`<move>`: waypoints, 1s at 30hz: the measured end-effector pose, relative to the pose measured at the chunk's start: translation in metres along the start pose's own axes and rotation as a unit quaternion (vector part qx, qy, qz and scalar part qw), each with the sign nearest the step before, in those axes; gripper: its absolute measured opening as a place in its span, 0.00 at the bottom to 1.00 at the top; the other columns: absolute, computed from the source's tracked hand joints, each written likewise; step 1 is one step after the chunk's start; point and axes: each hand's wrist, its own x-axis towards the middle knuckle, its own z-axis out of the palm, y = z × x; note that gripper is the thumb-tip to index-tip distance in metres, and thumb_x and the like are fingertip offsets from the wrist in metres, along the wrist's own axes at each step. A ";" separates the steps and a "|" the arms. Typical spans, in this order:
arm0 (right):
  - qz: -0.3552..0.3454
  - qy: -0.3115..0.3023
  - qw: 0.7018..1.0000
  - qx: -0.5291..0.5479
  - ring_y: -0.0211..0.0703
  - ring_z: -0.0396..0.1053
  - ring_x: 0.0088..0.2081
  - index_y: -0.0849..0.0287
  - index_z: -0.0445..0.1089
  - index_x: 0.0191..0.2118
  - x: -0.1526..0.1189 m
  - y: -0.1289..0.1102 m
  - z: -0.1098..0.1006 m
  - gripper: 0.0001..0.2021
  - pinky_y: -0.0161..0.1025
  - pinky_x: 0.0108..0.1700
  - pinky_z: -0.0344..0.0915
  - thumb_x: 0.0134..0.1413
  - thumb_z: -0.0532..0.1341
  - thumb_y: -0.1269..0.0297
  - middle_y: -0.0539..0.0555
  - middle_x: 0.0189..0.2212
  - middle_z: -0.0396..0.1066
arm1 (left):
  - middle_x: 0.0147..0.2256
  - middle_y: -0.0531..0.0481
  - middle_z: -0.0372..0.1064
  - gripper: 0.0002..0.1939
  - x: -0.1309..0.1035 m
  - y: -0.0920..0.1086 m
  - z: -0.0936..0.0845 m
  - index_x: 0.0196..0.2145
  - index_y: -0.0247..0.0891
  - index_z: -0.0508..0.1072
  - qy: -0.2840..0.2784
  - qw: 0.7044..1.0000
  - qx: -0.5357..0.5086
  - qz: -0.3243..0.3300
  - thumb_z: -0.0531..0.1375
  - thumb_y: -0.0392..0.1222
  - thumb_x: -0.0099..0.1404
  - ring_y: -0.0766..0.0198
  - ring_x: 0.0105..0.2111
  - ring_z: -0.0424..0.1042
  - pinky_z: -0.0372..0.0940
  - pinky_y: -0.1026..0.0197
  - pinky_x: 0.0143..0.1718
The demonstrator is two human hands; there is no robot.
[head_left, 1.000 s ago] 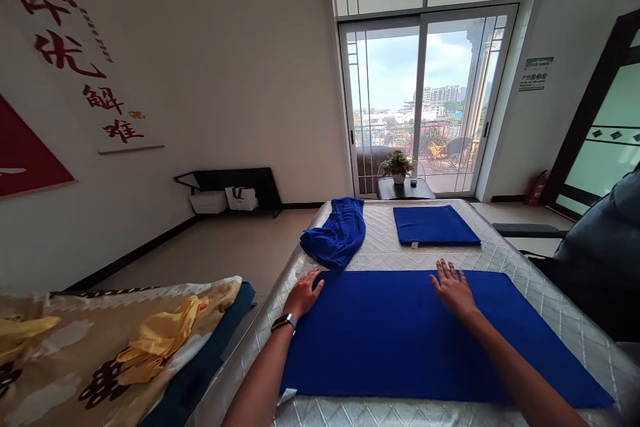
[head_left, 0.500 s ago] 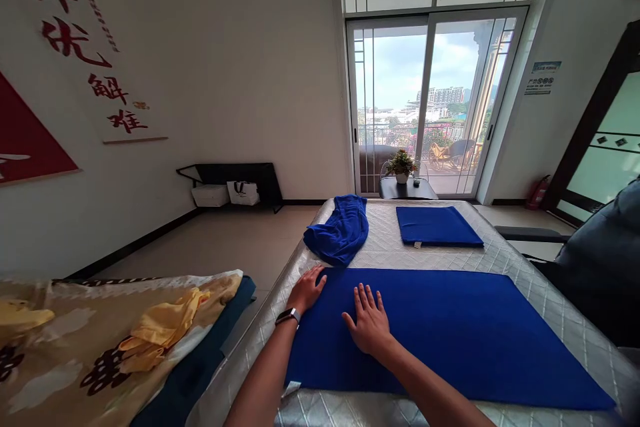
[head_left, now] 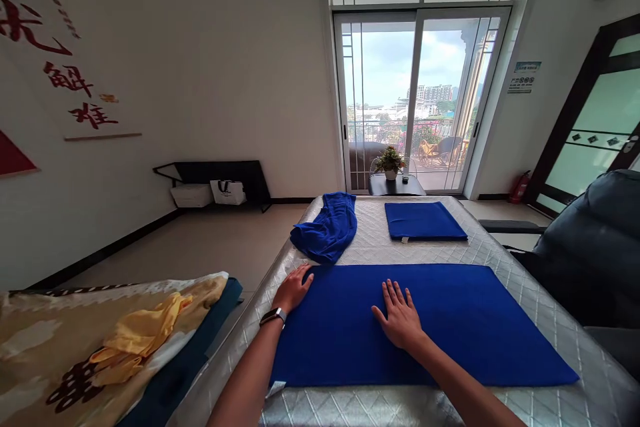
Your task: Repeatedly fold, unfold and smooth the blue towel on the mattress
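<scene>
I have the left hand [head_left: 291, 289] palm down, thumb out. My right hand [head_left: 399, 321], palm down, points far, fingers slightly spread.

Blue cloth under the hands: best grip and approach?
Spread cloth: probably pinch the near-left corner with the left hand and near-right corner with the right hand, from the person's side. It lies flat and wide, so edges look easiest to pinch; bare quilted surface beyond the near edge leaves room to slide under.
</scene>
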 end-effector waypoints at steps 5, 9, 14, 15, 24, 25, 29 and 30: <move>0.035 0.004 0.999 -0.015 0.46 0.25 0.76 0.60 0.34 0.76 -0.006 0.043 -0.006 0.42 0.54 0.74 0.24 0.68 0.30 0.36 0.50 0.76 0.29 | 0.65 0.47 0.66 0.26 0.001 0.000 0.000 0.62 0.43 0.70 -0.002 1.000 0.004 0.003 0.49 0.53 0.73 0.52 0.67 0.61 0.54 0.46 0.70; 0.058 0.013 0.998 -0.035 0.47 0.27 0.76 0.59 0.34 0.76 -0.010 0.080 -0.010 0.42 0.55 0.74 0.24 0.68 0.31 0.35 0.50 0.76 0.30 | 0.65 0.46 0.67 0.27 0.002 -0.002 0.001 0.63 0.41 0.70 -0.003 1.000 0.007 0.001 0.49 0.53 0.73 0.51 0.67 0.62 0.55 0.44 0.70; 0.079 0.026 0.995 -0.050 0.47 0.26 0.76 0.58 0.34 0.76 -0.018 0.126 -0.017 0.42 0.55 0.74 0.24 0.67 0.31 0.36 0.50 0.76 0.31 | 0.65 0.45 0.67 0.27 0.003 -0.003 0.001 0.63 0.40 0.70 0.000 1.000 0.012 0.003 0.49 0.53 0.73 0.51 0.66 0.63 0.55 0.45 0.69; 0.083 0.029 0.995 -0.051 0.47 0.27 0.76 0.58 0.34 0.76 -0.020 0.135 -0.018 0.42 0.55 0.74 0.24 0.67 0.32 0.35 0.49 0.76 0.31 | 0.65 0.45 0.67 0.27 0.003 -0.003 0.001 0.62 0.40 0.70 0.001 1.000 0.013 0.004 0.49 0.53 0.73 0.51 0.66 0.63 0.55 0.45 0.69; 0.134 0.043 0.986 -0.086 0.48 0.28 0.76 0.58 0.35 0.76 -0.034 0.216 -0.027 0.42 0.57 0.74 0.26 0.66 0.31 0.36 0.49 0.76 0.32 | 0.65 0.44 0.67 0.27 0.003 -0.001 -0.003 0.62 0.39 0.71 0.001 0.999 0.032 0.013 0.49 0.54 0.73 0.51 0.66 0.64 0.57 0.45 0.69; 0.139 0.044 0.986 -0.087 0.48 0.28 0.76 0.57 0.35 0.76 -0.035 0.225 -0.027 0.42 0.57 0.74 0.26 0.66 0.31 0.35 0.49 0.76 0.32 | 0.65 0.44 0.67 0.28 0.003 0.000 -0.003 0.62 0.39 0.71 0.000 0.999 0.032 0.012 0.49 0.54 0.73 0.51 0.66 0.64 0.58 0.45 0.69; 0.159 0.049 0.983 -0.079 0.49 0.28 0.76 0.56 0.35 0.76 -0.038 0.260 -0.028 0.44 0.57 0.74 0.28 0.64 0.34 0.32 0.50 0.76 0.32 | 0.64 0.45 0.68 0.27 0.003 0.001 -0.003 0.61 0.39 0.71 0.002 0.999 0.033 0.011 0.49 0.54 0.73 0.50 0.65 0.65 0.59 0.45 0.68; 0.163 0.050 0.982 -0.075 0.49 0.28 0.76 0.55 0.36 0.76 -0.038 0.269 -0.029 0.44 0.57 0.74 0.29 0.64 0.35 0.32 0.50 0.76 0.32 | 0.64 0.45 0.68 0.27 0.003 0.001 -0.003 0.61 0.39 0.71 0.004 0.999 0.032 0.013 0.49 0.54 0.73 0.50 0.65 0.65 0.59 0.45 0.68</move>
